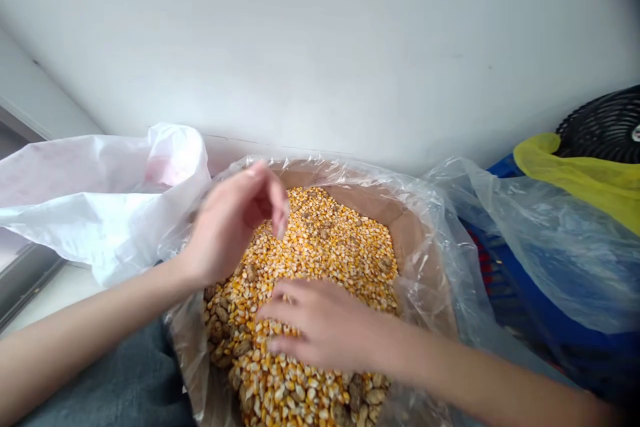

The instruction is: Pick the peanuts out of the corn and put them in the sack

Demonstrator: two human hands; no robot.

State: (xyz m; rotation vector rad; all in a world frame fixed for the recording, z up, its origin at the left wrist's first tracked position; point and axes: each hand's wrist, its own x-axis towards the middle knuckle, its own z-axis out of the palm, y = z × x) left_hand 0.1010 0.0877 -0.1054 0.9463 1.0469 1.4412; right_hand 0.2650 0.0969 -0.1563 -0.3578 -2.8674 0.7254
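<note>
A heap of yellow corn kernels fills a brown box lined with clear plastic. Unshelled peanuts lie among the kernels, mostly along the left side and near the front. My left hand is raised over the left part of the heap, blurred, its fingers curled inward; whatever they hold, if anything, is hidden. Palm down, my right hand rests on the corn in the middle with its fingers spread. Its fingertips touch the kernels, and nothing shows gripped in it.
A white plastic bag stands at the left of the box. To the right are a blue crate, a clear plastic bag, a yellow bag and a black fan. A pale wall rises behind.
</note>
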